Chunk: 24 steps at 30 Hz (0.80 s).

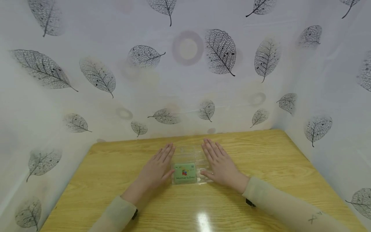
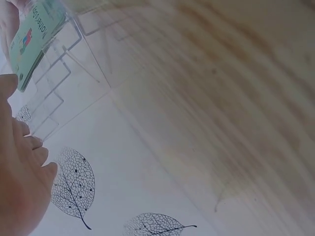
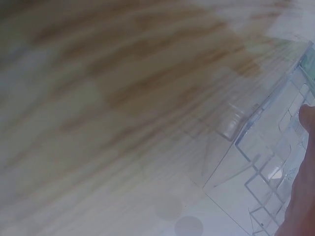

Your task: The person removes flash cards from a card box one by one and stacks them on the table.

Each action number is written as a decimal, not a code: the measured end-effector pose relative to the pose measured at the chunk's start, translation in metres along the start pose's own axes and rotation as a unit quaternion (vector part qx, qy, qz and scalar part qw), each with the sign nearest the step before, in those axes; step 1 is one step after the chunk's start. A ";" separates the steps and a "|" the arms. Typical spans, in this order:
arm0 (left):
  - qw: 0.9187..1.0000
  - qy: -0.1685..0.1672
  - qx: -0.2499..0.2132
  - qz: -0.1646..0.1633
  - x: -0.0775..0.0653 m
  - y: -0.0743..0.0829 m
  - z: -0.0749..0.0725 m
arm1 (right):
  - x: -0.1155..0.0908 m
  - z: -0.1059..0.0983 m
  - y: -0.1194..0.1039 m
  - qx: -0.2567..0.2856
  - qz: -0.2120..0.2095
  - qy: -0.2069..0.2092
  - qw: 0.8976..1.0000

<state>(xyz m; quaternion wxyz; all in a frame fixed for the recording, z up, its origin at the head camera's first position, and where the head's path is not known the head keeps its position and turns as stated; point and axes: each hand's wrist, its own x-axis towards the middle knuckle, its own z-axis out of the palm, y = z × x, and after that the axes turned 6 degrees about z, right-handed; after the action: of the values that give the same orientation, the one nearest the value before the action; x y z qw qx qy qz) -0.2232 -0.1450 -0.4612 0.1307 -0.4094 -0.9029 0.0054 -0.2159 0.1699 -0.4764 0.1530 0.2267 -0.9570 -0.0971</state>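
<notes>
A clear plastic organizer (image 1: 185, 157) with stepped compartments stands on the table between the two hands. A stack of green cards (image 1: 185, 174), the top one printed "Mother's Day", sits in its front left part. Along the organizer's left side lies my left hand (image 1: 157, 168), fingers straight and pointing forward, thumb close to the cards. My right hand (image 1: 219, 165) mirrors it on the right side, with straight fingers at the edge and the thumb over the front right part. In the left wrist view the cards (image 2: 34, 42) lean at a slant inside the clear walls.
The wooden table (image 1: 121, 167) runs back to a white curtain (image 1: 185, 87) printed with dark leaves, which also closes off both sides. A light reflection shows on the wood in front of the organizer.
</notes>
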 end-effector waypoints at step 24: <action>0.982 0.114 -0.141 -0.060 -0.001 0.000 -0.010 | 0.000 0.001 0.000 0.005 0.000 0.001 1.000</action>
<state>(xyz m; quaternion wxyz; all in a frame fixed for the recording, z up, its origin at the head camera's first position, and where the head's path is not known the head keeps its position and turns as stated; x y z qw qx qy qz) -0.2203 -0.1473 -0.4521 0.1743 -0.3665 -0.8968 -0.1765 -0.2160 0.1705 -0.4775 0.1528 0.2271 -0.9574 -0.0922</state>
